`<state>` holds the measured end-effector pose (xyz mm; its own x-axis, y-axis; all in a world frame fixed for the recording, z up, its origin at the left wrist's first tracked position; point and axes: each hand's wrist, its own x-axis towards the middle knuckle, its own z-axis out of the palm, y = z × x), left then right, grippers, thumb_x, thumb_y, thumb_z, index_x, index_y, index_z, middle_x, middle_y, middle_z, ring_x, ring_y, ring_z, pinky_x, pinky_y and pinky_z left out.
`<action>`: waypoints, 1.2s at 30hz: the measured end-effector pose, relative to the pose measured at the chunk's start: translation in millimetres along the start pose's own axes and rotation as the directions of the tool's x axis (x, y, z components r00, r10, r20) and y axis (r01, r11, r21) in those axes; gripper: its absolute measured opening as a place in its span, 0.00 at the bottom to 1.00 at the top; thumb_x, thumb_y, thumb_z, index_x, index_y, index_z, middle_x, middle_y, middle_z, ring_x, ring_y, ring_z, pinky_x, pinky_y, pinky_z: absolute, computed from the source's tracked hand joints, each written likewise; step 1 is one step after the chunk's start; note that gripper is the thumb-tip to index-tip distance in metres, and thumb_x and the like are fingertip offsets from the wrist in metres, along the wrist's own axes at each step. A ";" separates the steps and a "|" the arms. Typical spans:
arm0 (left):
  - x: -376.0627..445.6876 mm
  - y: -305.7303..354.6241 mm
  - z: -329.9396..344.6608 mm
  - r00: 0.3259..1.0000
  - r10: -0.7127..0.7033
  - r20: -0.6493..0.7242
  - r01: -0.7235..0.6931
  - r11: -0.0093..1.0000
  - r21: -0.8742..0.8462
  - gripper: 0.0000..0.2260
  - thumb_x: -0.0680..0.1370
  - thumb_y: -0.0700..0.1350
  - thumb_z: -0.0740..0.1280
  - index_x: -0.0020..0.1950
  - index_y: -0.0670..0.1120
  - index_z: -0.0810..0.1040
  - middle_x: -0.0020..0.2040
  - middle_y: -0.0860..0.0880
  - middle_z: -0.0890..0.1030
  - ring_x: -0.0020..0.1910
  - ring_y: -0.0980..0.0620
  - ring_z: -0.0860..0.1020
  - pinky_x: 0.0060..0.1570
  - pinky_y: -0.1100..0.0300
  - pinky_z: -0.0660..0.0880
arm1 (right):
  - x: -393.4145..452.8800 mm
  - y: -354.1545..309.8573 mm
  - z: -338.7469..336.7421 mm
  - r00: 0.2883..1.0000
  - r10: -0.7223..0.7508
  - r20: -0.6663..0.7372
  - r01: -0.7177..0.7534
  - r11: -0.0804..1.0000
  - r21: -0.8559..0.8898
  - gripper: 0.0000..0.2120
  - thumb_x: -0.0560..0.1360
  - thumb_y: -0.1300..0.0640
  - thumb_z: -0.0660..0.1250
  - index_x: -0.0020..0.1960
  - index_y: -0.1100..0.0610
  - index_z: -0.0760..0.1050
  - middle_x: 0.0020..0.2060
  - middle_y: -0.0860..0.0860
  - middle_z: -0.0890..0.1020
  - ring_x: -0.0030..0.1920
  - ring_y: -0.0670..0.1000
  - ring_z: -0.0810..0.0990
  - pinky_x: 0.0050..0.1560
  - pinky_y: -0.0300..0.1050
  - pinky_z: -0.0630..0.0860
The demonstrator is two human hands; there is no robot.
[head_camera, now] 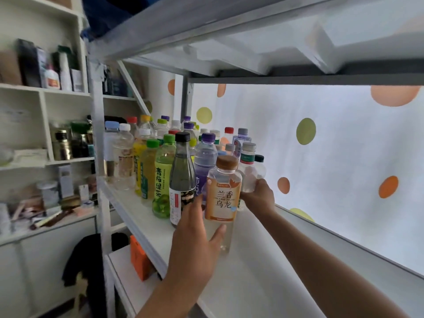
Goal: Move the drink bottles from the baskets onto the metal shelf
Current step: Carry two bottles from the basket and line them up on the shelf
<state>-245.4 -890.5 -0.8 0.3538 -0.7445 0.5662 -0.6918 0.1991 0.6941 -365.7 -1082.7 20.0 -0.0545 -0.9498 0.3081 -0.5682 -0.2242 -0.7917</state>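
My left hand (pixel 197 239) grips an oolong tea bottle (pixel 223 191) with a brown cap and an orange-and-white label, held upright just above the white metal shelf (pixel 252 283). Behind it my right hand (pixel 259 196) wraps around a clear bottle (pixel 251 173) with a dark green cap, at the rear right of the row. Several drink bottles stand packed on the shelf's left part, among them a dark glass bottle (pixel 182 177) with a black cap and a green plum tea bottle (pixel 163 177). No basket is in view.
The upper shelf board (pixel 229 37) hangs close overhead. A white curtain with coloured dots (pixel 332 161) backs the shelf. A white cabinet (pixel 43 125) full of jars and boxes stands to the left. An orange box (pixel 140 260) sits on the lower shelf.
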 end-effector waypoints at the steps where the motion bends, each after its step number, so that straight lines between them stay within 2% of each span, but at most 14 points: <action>1: -2.4 4.3 2.8 1.000 0.010 -0.015 -0.009 0.999 0.053 0.34 0.75 0.55 0.70 0.75 0.52 0.57 0.66 0.55 0.68 0.63 0.56 0.71 0.61 0.64 0.69 | -0.1 -0.3 0.8 1.000 -0.004 0.001 0.004 1.000 -0.007 0.29 0.66 0.52 0.80 0.62 0.57 0.71 0.55 0.52 0.82 0.55 0.55 0.81 0.49 0.48 0.77; 5: -0.2 14.2 15.6 0.999 0.007 -0.039 0.000 0.983 0.185 0.40 0.72 0.63 0.69 0.74 0.45 0.56 0.66 0.49 0.67 0.63 0.51 0.71 0.58 0.62 0.70 | -1.5 -0.9 -0.6 0.999 -0.021 0.024 0.022 0.999 -0.030 0.30 0.67 0.51 0.80 0.63 0.58 0.70 0.55 0.52 0.81 0.55 0.55 0.80 0.46 0.45 0.74; 7: 6.4 14.8 21.4 1.000 -0.006 -0.030 0.013 0.967 0.255 0.42 0.69 0.63 0.71 0.72 0.43 0.57 0.64 0.47 0.68 0.61 0.50 0.73 0.55 0.62 0.73 | -2.9 0.8 -3.0 0.998 -0.033 0.053 0.035 0.999 -0.040 0.32 0.66 0.51 0.80 0.64 0.57 0.70 0.54 0.51 0.80 0.55 0.54 0.79 0.46 0.45 0.74; 9: 14.5 13.4 26.8 1.000 0.004 -0.021 0.003 0.958 0.285 0.40 0.69 0.61 0.73 0.70 0.42 0.60 0.61 0.45 0.69 0.58 0.48 0.75 0.52 0.60 0.74 | -4.7 3.4 -7.2 0.997 -0.033 0.077 0.037 0.998 -0.052 0.32 0.66 0.53 0.80 0.63 0.58 0.70 0.52 0.49 0.79 0.53 0.53 0.79 0.46 0.44 0.72; 13: 33.5 11.7 33.4 0.995 -0.090 0.047 0.070 0.941 0.331 0.34 0.73 0.61 0.69 0.71 0.43 0.64 0.62 0.45 0.69 0.59 0.47 0.73 0.56 0.58 0.71 | -9.8 11.9 -19.5 0.992 0.006 0.128 0.005 0.997 -0.080 0.27 0.70 0.61 0.74 0.65 0.59 0.68 0.50 0.49 0.74 0.50 0.51 0.74 0.46 0.43 0.71; 16: 46.8 9.7 41.2 0.981 -0.145 0.129 0.110 0.964 0.241 0.30 0.73 0.56 0.72 0.69 0.44 0.67 0.63 0.44 0.70 0.60 0.45 0.73 0.58 0.57 0.71 | -13.9 17.5 -27.3 0.989 0.015 0.147 0.000 0.995 -0.099 0.28 0.70 0.60 0.74 0.67 0.59 0.67 0.50 0.51 0.75 0.49 0.51 0.73 0.47 0.44 0.72; 18: 53.4 8.3 46.8 0.972 -0.174 0.155 0.149 0.976 0.160 0.28 0.73 0.53 0.73 0.68 0.44 0.70 0.63 0.44 0.71 0.60 0.45 0.74 0.59 0.56 0.71 | -17.3 18.3 -31.9 0.987 0.021 0.160 -0.005 0.995 -0.100 0.29 0.70 0.60 0.74 0.68 0.58 0.67 0.55 0.54 0.77 0.50 0.51 0.73 0.46 0.42 0.71; 21: 60.3 10.4 56.8 0.974 -0.178 0.141 0.156 0.976 0.154 0.23 0.74 0.50 0.72 0.65 0.43 0.71 0.61 0.44 0.74 0.58 0.44 0.76 0.57 0.55 0.73 | -25.1 15.5 -38.9 0.983 0.020 0.183 -0.001 0.995 -0.100 0.30 0.71 0.59 0.74 0.70 0.58 0.67 0.61 0.54 0.77 0.53 0.50 0.74 0.39 0.39 0.70; 22: 62.1 11.9 59.2 0.978 -0.163 0.128 0.139 0.974 0.180 0.21 0.75 0.50 0.71 0.65 0.43 0.72 0.60 0.44 0.75 0.57 0.45 0.77 0.55 0.55 0.74 | -28.5 14.4 -40.2 0.981 0.013 0.194 0.008 0.994 -0.107 0.31 0.71 0.59 0.74 0.70 0.58 0.67 0.62 0.54 0.77 0.54 0.51 0.74 0.39 0.38 0.70; 25: 65.7 14.2 62.5 0.987 -0.064 0.147 0.002 0.921 0.390 0.15 0.79 0.48 0.67 0.61 0.40 0.75 0.55 0.42 0.81 0.53 0.43 0.81 0.48 0.55 0.76 | -40.5 12.0 -42.7 0.982 -0.014 0.191 0.047 0.984 -0.172 0.30 0.71 0.57 0.73 0.70 0.58 0.68 0.63 0.54 0.76 0.59 0.53 0.76 0.51 0.45 0.75; 28: 64.4 13.1 66.1 0.971 0.017 0.237 -0.149 0.822 0.550 0.10 0.81 0.41 0.62 0.59 0.38 0.78 0.52 0.41 0.82 0.51 0.41 0.81 0.47 0.53 0.76 | -51.5 12.4 -43.9 0.979 -0.047 0.197 0.092 0.969 -0.227 0.25 0.71 0.57 0.72 0.66 0.58 0.70 0.59 0.53 0.77 0.54 0.53 0.76 0.53 0.48 0.76; 30: 63.7 11.6 70.5 0.969 0.053 0.241 -0.185 0.802 0.568 0.10 0.82 0.42 0.61 0.57 0.39 0.78 0.51 0.41 0.83 0.50 0.41 0.81 0.47 0.53 0.77 | -57.2 13.8 -43.8 0.974 -0.070 0.216 0.122 0.964 -0.236 0.23 0.71 0.58 0.71 0.65 0.58 0.71 0.60 0.53 0.77 0.55 0.53 0.75 0.54 0.46 0.75; 32: 63.8 12.7 73.0 0.971 0.073 0.227 -0.194 0.798 0.571 0.11 0.83 0.44 0.60 0.55 0.40 0.79 0.50 0.42 0.83 0.49 0.41 0.82 0.45 0.53 0.77 | -61.7 16.5 -43.6 0.968 -0.087 0.235 0.149 0.954 -0.260 0.26 0.72 0.56 0.71 0.68 0.58 0.70 0.63 0.53 0.76 0.60 0.54 0.75 0.57 0.45 0.72; 36: 64.2 14.1 71.7 0.971 0.065 0.230 -0.195 0.772 0.605 0.13 0.83 0.46 0.58 0.55 0.40 0.78 0.50 0.42 0.82 0.50 0.41 0.81 0.45 0.52 0.76 | -73.2 22.8 -43.0 0.947 -0.125 0.296 0.228 0.910 -0.345 0.26 0.73 0.55 0.69 0.70 0.58 0.69 0.65 0.54 0.75 0.63 0.55 0.74 0.59 0.45 0.71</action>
<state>-277.6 -981.2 13.5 0.1538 -0.8564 0.4929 -0.9839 -0.0864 0.1567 -409.9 -1008.9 2.0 0.2625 -0.9359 0.2348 -0.8133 -0.3456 -0.4681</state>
